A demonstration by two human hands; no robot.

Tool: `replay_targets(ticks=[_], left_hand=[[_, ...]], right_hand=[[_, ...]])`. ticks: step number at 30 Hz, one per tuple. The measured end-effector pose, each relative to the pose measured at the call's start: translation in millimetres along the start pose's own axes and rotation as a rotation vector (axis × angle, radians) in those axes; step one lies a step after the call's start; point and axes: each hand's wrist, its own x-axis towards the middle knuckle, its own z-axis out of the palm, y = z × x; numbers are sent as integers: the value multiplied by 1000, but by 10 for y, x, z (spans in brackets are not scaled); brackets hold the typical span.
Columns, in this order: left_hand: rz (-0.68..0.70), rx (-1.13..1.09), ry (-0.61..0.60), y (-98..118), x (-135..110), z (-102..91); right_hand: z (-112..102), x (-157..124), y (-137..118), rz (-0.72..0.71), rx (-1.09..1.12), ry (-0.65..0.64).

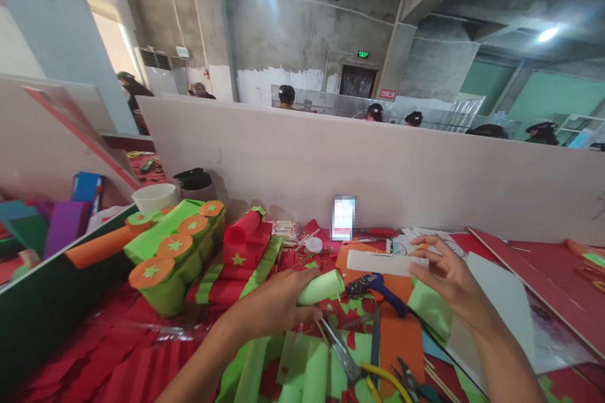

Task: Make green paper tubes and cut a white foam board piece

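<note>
My left hand (295, 299) is closed around a light green paper roll (322, 288), its open end pointing right. On the right, the thumb and fingers of my right hand (447, 271) sit on either side of one end of a flat white strip (378, 262). Just beyond the roll lies a blue glue gun (385, 295) on orange sheets (401, 337). Scissors with yellow handles (382, 378) lie below the left hand, their blades pointing up toward it. Beside them are dark-jawed pliers (409, 374) and more light green rolls (316, 368).
Green paper cylinders with orange star tops (154, 274) and a red paper model (243, 242) stand at left. A lit phone (343, 217) leans against the white partition (283, 157). Red sheets (142, 359) cover the front left. People sit beyond the partition.
</note>
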Motion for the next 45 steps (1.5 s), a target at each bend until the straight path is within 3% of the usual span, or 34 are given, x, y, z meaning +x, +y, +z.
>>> replay_targets(ticks=[7,28,45], left_hand=[[-78,-153,-186,17,-4,-25],[-128,38,-266,-98,46,-28],[-123,-18,-336,-65,56,29]], right_hand=[[-15,-31,51,24,-90,-77],[119,-39,20,22,-209,-294],[582,-39,32,4,-107,-417]])
